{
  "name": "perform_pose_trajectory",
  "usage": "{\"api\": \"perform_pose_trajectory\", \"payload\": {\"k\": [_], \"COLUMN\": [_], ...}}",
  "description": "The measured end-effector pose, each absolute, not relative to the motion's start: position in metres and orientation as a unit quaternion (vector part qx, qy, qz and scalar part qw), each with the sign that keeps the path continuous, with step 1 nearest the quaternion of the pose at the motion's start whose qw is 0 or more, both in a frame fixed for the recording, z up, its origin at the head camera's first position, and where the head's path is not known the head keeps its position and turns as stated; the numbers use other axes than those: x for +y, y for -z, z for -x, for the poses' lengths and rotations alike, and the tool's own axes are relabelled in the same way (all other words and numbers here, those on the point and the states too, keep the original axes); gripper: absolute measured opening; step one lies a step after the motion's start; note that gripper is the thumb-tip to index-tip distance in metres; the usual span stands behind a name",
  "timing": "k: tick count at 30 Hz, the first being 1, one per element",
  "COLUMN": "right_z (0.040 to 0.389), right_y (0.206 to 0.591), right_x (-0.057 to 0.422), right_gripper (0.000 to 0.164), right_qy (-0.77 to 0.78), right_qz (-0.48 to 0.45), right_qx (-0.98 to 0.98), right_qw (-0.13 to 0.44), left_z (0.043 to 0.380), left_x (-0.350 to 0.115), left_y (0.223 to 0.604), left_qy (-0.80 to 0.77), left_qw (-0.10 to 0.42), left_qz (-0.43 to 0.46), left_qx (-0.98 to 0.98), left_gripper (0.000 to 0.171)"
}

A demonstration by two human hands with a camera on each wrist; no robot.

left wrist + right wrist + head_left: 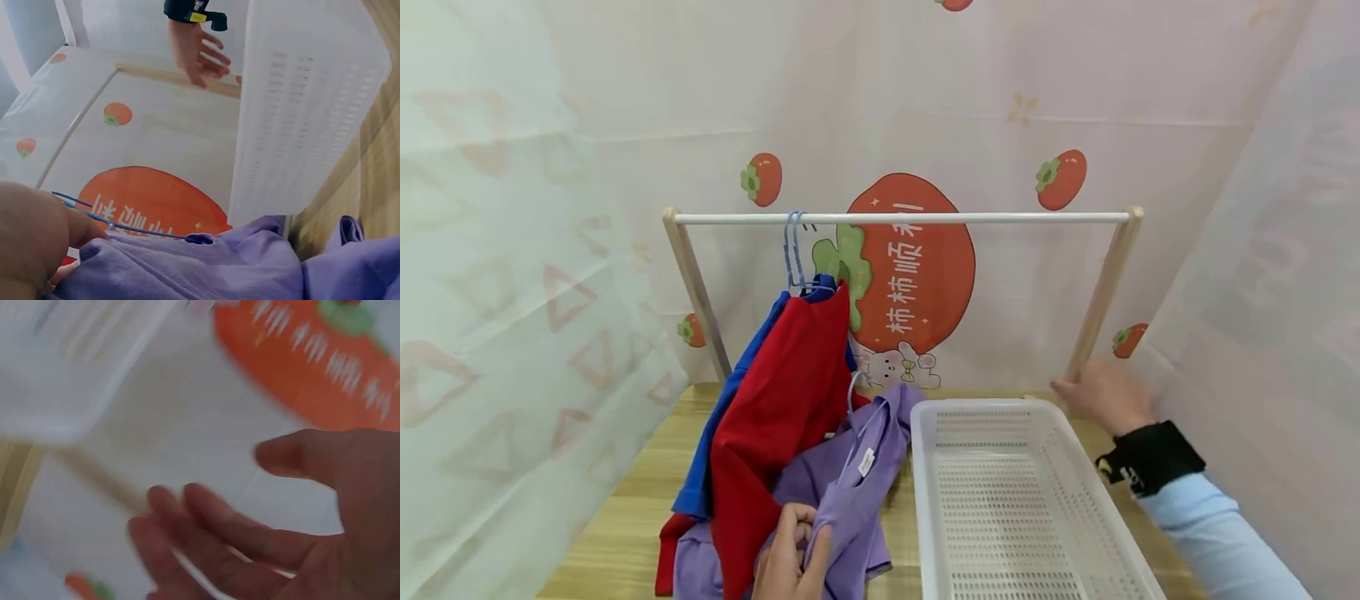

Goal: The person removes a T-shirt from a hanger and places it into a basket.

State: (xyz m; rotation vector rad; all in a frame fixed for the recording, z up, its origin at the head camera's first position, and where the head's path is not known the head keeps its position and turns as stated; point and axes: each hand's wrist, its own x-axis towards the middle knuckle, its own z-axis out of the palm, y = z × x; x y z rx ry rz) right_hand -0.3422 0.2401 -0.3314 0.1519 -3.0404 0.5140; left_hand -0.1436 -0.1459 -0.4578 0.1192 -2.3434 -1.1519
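Note:
A purple shirt [857, 508] with a white neck label lies on the table, a blue hanger [851, 404] inside its neckline. My left hand [793, 554] pinches the purple cloth near the collar between thumb and fingers. In the left wrist view, purple fabric [187, 265] fills the bottom beside that hand. My right hand [1108, 396] is near the foot of the rack's right post, beyond the basket. The right wrist view shows its fingers [231, 550] loosely bent and apart from the thumb, holding nothing.
A red shirt [790, 367] and a blue shirt [730, 417] hang from the white rail [1000, 218] left of centre. The rack's right wooden post [1101, 292] rises behind a white perforated basket [928, 500] on the wooden table [617, 508]. Printed curtains surround the table.

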Motion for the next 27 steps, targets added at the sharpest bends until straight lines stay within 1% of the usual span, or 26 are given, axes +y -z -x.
{"api": "perform_pose_trajectory", "payload": {"k": [3, 5, 7, 9, 12, 14, 15, 17, 19, 21, 27], "right_z": [0.32, 0.307, 0.295, 0.285, 0.272, 0.268, 0.267, 0.267, 0.266, 0.264, 0.263], "right_y": [0.34, 0.346, 0.354, 0.361, 0.367, 0.369, 0.371, 0.374, 0.379, 0.385, 0.399], "right_x": [0.19, 0.155, 0.124, 0.1, 0.075, 0.066, 0.062, 0.054, 0.045, 0.037, 0.019], "right_gripper": [0.037, 0.031, 0.032, 0.036, 0.044, 0.049, 0.049, 0.045, 0.038, 0.033, 0.033], "right_qy": [-0.219, -0.292, -0.371, -0.447, -0.536, -0.586, -0.607, -0.639, -0.656, -0.662, -0.659], "right_qz": [-0.132, -0.188, -0.234, -0.263, -0.261, -0.237, -0.224, -0.198, -0.181, -0.176, -0.165], "right_qx": [-0.965, -0.937, -0.899, -0.852, -0.786, -0.747, -0.731, -0.708, -0.699, -0.701, -0.723], "right_qw": [0.054, 0.034, -0.008, -0.073, -0.165, -0.207, -0.218, -0.228, -0.219, -0.198, -0.131], "left_z": [0.142, 0.143, 0.144, 0.147, 0.15, 0.154, 0.155, 0.157, 0.157, 0.157, 0.152], "left_x": [-0.15, -0.149, -0.145, -0.138, -0.127, -0.119, -0.116, -0.112, -0.111, -0.111, -0.113], "left_y": [0.447, 0.442, 0.44, 0.44, 0.443, 0.445, 0.445, 0.446, 0.445, 0.446, 0.455], "left_qy": [0.435, 0.443, 0.454, 0.46, 0.452, 0.448, 0.445, 0.439, 0.433, 0.416, 0.328], "left_qw": [0.236, 0.22, 0.228, 0.245, 0.289, 0.295, 0.297, 0.29, 0.272, 0.269, 0.289], "left_qz": [-0.041, -0.03, -0.011, 0.008, 0.037, 0.045, 0.044, 0.042, 0.032, 0.025, 0.039], "left_qx": [-0.868, -0.868, -0.862, -0.854, -0.843, -0.843, -0.844, -0.849, -0.859, -0.868, -0.899], "left_gripper": [0.016, 0.017, 0.018, 0.019, 0.02, 0.018, 0.018, 0.016, 0.015, 0.016, 0.025]}}
